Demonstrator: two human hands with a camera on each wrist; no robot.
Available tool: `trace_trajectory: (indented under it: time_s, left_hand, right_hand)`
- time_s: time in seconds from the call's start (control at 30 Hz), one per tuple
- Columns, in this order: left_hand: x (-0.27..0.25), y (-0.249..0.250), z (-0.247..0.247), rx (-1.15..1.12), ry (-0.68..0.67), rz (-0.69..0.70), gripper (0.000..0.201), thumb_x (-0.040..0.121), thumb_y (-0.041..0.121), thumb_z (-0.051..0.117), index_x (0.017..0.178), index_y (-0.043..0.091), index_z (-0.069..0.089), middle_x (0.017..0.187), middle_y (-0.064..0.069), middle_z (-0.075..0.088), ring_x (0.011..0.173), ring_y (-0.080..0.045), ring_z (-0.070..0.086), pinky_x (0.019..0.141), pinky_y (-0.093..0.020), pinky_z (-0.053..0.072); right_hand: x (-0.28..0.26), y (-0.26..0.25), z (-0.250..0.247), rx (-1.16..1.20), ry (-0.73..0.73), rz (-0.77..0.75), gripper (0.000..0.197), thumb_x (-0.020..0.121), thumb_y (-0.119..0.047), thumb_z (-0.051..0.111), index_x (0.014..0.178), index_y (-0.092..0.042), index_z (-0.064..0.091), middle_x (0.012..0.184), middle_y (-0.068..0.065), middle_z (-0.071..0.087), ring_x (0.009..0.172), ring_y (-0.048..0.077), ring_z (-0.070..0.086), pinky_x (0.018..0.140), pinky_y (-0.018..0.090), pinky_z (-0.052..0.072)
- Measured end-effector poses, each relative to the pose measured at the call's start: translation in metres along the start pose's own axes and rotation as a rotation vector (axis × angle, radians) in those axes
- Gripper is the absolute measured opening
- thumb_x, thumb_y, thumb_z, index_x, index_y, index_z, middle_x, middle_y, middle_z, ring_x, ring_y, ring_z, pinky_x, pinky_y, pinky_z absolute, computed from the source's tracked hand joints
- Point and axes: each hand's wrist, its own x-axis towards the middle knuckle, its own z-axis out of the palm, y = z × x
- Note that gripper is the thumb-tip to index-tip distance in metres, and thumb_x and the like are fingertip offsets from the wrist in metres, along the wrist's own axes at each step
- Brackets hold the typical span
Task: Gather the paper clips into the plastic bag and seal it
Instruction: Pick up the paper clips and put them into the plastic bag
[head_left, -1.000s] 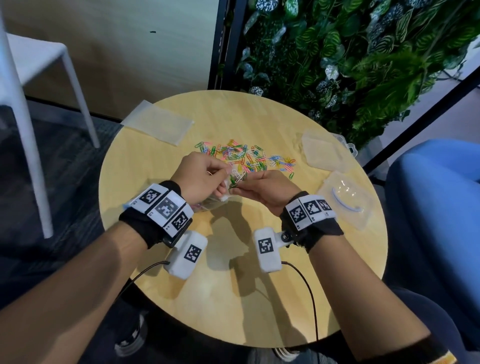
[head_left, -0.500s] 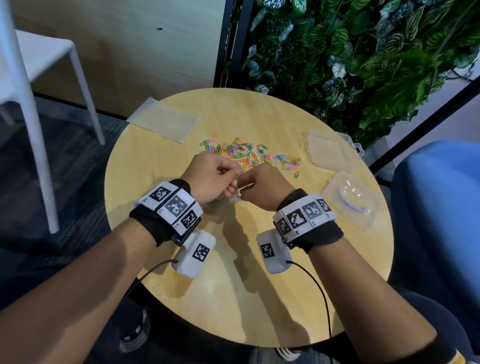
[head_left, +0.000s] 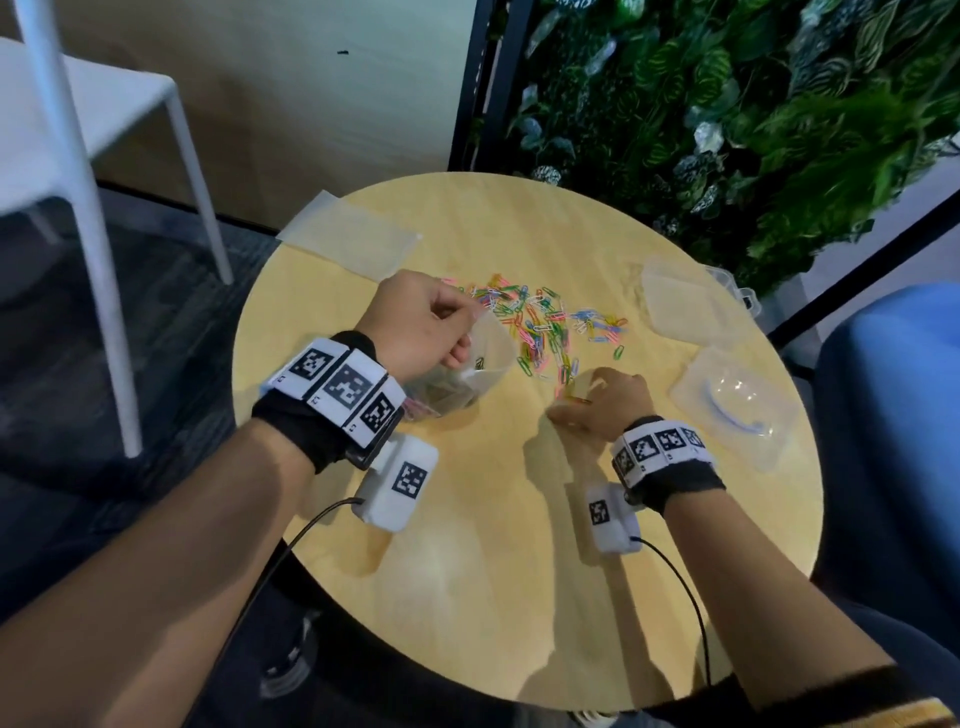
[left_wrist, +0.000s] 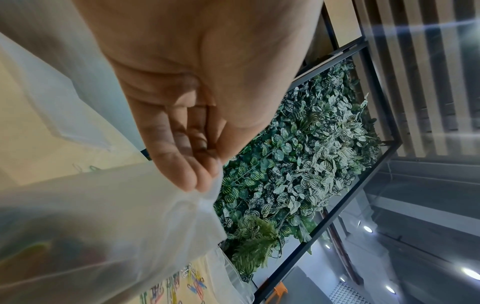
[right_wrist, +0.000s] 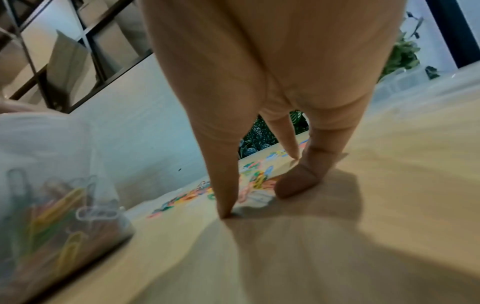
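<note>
Colourful paper clips (head_left: 545, 322) lie scattered at the middle of the round wooden table (head_left: 493, 519). My left hand (head_left: 467, 332) pinches the rim of a clear plastic bag (head_left: 485, 364), which stands on the table with its mouth open and several clips inside. In the left wrist view the left hand (left_wrist: 205, 185) holds the bag (left_wrist: 103, 216) by its top edge. My right hand (head_left: 582, 400) is down at the near edge of the pile. Its thumb and fingertips (right_wrist: 226, 211) touch the table, spread around a few paper clips (right_wrist: 259, 181). The bag (right_wrist: 59, 205) stands to its left.
Flat spare bags (head_left: 353, 244) lie at the table's back left. Two clear plastic containers (head_left: 680, 301) (head_left: 732, 405) sit at the right. A white chair (head_left: 78, 130) stands left, a plant wall (head_left: 727, 104) behind, a blue seat (head_left: 893, 415) right.
Both hands were together at the bag's mouth. The right hand has left it and dropped to the table beside the pile, while the left hand keeps hold of the bag's rim.
</note>
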Motion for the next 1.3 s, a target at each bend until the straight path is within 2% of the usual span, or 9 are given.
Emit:
trace_trajectory:
  time_s: [0.27,0.37,0.43,0.63,0.77,0.87,0.93,1.1,1.3]
  left_hand:
    - [0.000,-0.001,-0.005,-0.015,-0.027,-0.004,0.017,0.094,0.012,0.064,0.106,0.004,0.074,0.066,-0.009,0.066,0.051,-0.010,0.062,0.054,-0.021,0.056]
    - [0.004,-0.002,-0.004,0.006,-0.034,-0.001,0.016,0.093,0.013,0.065,0.103,0.006,0.075,0.065,-0.008,0.067,0.052,-0.012,0.063,0.055,-0.022,0.056]
    - [0.007,0.000,-0.002,0.017,-0.045,-0.007,0.015,0.093,0.013,0.065,0.102,0.006,0.075,0.065,-0.007,0.068,0.053,-0.012,0.064,0.056,-0.022,0.056]
    - [0.009,0.001,0.007,0.047,-0.084,0.001,0.017,0.093,0.014,0.065,0.104,0.006,0.075,0.068,-0.008,0.069,0.057,-0.013,0.066,0.057,-0.024,0.057]
    - [0.008,0.000,0.007,0.038,-0.080,-0.008,0.018,0.094,0.014,0.065,0.106,0.006,0.074,0.066,-0.007,0.068,0.055,-0.013,0.066,0.058,-0.025,0.058]
    - [0.009,-0.001,0.010,0.030,-0.065,-0.017,0.017,0.094,0.013,0.064,0.104,0.006,0.075,0.066,-0.008,0.068,0.053,-0.013,0.065,0.056,-0.024,0.058]
    - [0.011,-0.002,0.014,0.036,-0.050,-0.031,0.015,0.094,0.012,0.063,0.102,0.007,0.075,0.065,-0.007,0.068,0.053,-0.013,0.065,0.054,-0.023,0.057]
    - [0.019,-0.001,0.029,0.083,-0.031,-0.037,0.016,0.095,0.010,0.060,0.099,0.007,0.075,0.065,-0.008,0.069,0.052,-0.015,0.067,0.054,-0.025,0.057]
    - [0.013,0.005,0.042,0.010,-0.075,-0.044,0.016,0.096,0.007,0.058,0.103,0.002,0.072,0.070,-0.011,0.069,0.055,-0.016,0.067,0.060,-0.029,0.061]
  right_hand:
    - [0.058,-0.044,0.011,0.080,0.098,-0.128,0.084,0.074,-0.052,0.073,0.144,-0.019,0.041,0.139,0.015,0.042,0.124,0.033,0.046,0.098,0.039,0.044]
    - [0.061,-0.057,0.010,-0.058,0.177,-0.270,0.029,0.082,-0.028,0.064,0.109,-0.017,0.068,0.112,0.016,0.060,0.091,0.030,0.057,0.080,0.032,0.050]
    - [0.058,-0.062,0.007,-0.188,0.194,-0.315,0.013,0.082,-0.009,0.054,0.080,-0.013,0.066,0.087,0.014,0.063,0.075,0.028,0.053,0.067,0.029,0.045]
    - [0.050,-0.046,-0.008,-0.238,0.139,-0.318,0.025,0.090,-0.008,0.052,0.100,-0.007,0.075,0.094,0.012,0.071,0.088,0.028,0.064,0.079,0.034,0.057]
    - [0.050,-0.010,-0.021,0.396,0.079,-0.127,0.013,0.083,-0.018,0.075,0.093,-0.011,0.078,0.088,0.004,0.075,0.077,0.016,0.069,0.070,0.020,0.054]
    - [0.035,0.002,-0.030,1.187,-0.137,-0.011,0.014,0.080,0.001,0.074,0.091,0.008,0.069,0.100,0.022,0.070,0.074,0.022,0.072,0.072,0.024,0.061]
    - [0.025,-0.001,-0.039,1.339,-0.240,-0.077,0.024,0.082,0.006,0.069,0.103,0.016,0.064,0.102,0.024,0.067,0.077,0.021,0.071,0.075,0.023,0.060]
    - [-0.009,-0.024,-0.059,1.283,-0.415,-0.270,0.023,0.083,0.009,0.065,0.106,0.013,0.063,0.090,0.019,0.070,0.073,0.018,0.072,0.073,0.022,0.059]
    - [-0.014,-0.045,-0.056,0.827,-0.201,-0.328,0.014,0.080,0.004,0.072,0.093,-0.002,0.074,0.083,0.018,0.073,0.080,0.025,0.073,0.086,0.038,0.058]
